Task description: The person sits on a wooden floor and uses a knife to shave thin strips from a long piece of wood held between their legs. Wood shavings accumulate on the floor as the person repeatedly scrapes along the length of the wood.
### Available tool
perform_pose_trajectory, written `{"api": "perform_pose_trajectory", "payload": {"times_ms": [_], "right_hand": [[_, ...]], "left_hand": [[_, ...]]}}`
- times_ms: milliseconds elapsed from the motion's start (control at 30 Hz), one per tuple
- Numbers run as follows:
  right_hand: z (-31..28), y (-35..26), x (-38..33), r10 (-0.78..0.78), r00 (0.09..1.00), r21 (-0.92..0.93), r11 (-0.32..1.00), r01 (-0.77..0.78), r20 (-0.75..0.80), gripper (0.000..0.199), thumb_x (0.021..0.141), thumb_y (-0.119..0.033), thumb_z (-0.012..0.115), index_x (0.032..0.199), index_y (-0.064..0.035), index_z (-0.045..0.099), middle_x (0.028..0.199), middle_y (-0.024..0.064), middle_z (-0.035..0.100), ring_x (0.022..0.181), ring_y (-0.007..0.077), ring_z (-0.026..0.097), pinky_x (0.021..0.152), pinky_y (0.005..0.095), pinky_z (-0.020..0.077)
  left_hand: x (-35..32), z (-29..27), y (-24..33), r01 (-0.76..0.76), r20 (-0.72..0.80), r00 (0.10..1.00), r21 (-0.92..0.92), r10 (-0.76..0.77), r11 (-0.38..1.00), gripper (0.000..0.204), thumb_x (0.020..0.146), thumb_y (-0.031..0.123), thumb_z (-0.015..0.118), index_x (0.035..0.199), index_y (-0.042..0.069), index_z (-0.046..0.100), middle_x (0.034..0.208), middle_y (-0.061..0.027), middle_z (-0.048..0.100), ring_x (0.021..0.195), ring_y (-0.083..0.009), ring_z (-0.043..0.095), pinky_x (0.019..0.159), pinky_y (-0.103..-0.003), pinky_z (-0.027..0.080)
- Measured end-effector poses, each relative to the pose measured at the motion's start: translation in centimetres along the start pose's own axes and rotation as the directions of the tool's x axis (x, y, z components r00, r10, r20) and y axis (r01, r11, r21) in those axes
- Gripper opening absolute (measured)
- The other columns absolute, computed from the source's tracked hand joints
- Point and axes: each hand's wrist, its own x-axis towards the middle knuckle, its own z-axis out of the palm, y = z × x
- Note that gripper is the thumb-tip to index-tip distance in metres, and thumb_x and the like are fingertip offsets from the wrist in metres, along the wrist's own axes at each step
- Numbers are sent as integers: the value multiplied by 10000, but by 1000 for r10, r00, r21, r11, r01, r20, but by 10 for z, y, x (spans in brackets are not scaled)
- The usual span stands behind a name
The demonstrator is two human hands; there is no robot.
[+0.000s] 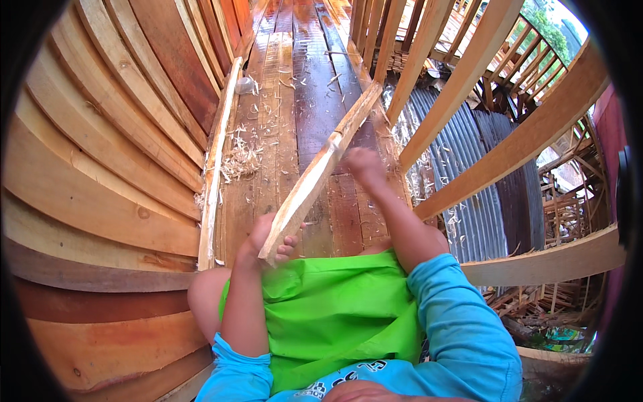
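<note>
A long, rough-edged strip of wood [311,181] slants across in front of me, its near end above my lap and its far end by the railing. My left hand [257,237] is closed around the near end, fingers wrapped under it. Just right of the strip's middle, my right hand [365,166] makes a fist, slightly blurred. What that fist holds, if anything, is hidden. The strip's upper face looks pale and freshly cut. A bright green cloth [341,308] covers my lap.
Curled wood shavings [240,159] lie heaped and scattered over the plank floor [311,80]. Another pale strip [216,167] lies along the left plank wall [114,194]. On the right stand wooden railing slats [462,87], with corrugated metal sheets [455,167] below them. A small clear container [245,85] sits farther ahead.
</note>
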Motion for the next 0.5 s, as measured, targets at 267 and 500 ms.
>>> {"api": "perform_pose_trajectory", "payload": {"times_ms": [267,500], "right_hand": [[-16,-81,-67,-113,976,-56,991,126,187,418,948,-324,370,994,-26,659,1017,227,669,899,384,668,796,484,527],[-13,-62,-53,-134,990,36,991,132,47,463,911,-357,388,912,-26,711,973,250,674,931,389,664,849,480,509]], "left_hand": [[-9,-9,-1,-85,-101,991,-7,84,996,499,959,423,315,1159,11,513,629,-50,463,432,-131,398,358,-256,313],[-7,-14,0,-26,-17,999,26,26,999,559,953,489,298,1182,25,510,647,-35,455,421,-133,373,343,-278,292]]}}
